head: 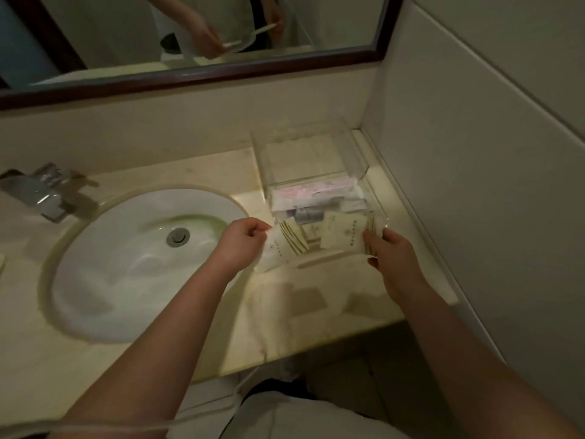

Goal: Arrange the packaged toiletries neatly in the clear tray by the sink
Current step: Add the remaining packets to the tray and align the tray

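Note:
A clear tray (359, 160) stands on the counter to the right of the sink, against the back wall. Inside lie several packets: a pink-printed one (311, 190) across the middle and small grey ones (304, 214) in front of it. My left hand (242, 240) pinches a white packet with gold stripes (281, 247) at the tray's near left corner. My right hand (394, 258) holds a cream packet with a round emblem (343, 232) at the tray's near right side. A long pale packet (329, 259) lies just in front of the tray.
The white basin (133, 267) with its drain (178, 236) fills the left of the counter, with a chrome tap (41, 191) behind it. A mirror (190, 36) hangs above. The tiled wall (474, 153) closes the right side. The counter edge (316, 346) runs near my body.

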